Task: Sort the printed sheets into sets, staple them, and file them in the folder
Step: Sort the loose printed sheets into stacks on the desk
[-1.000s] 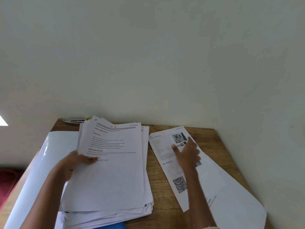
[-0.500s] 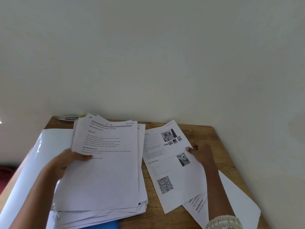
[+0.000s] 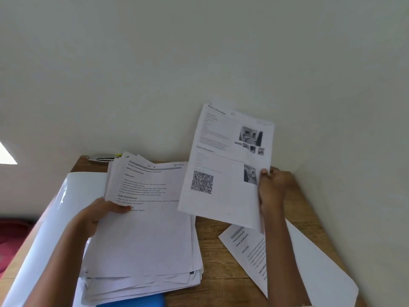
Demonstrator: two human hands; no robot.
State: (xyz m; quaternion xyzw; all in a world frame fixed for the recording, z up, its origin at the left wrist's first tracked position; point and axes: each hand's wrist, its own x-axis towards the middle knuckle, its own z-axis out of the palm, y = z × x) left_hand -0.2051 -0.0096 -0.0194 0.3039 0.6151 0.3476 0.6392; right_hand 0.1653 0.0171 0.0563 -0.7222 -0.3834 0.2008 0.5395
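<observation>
A thick stack of printed sheets (image 3: 143, 240) lies on the wooden table (image 3: 221, 278). My left hand (image 3: 97, 214) holds the stack's left edge, thumb on the top page. My right hand (image 3: 273, 187) pinches the right edge of a sheet with a QR code and photos (image 3: 228, 173), lifted off the table and tilted up. Under where it was lies another printed sheet (image 3: 245, 251) near the table's right edge. A blue folder (image 3: 141, 301) peeks out below the stack. A stapler (image 3: 101, 158) sits at the back left corner, partly hidden by the stack.
A large glossy white sheet (image 3: 51, 229) covers the table's left side. A plain white wall rises right behind the table. Something dark red (image 3: 13, 235) lies off the left edge.
My right hand slid to the QR-code sheet's right edge, pinched it and raised it off the table, uncovering the sheet below. My left hand stayed on the stack.
</observation>
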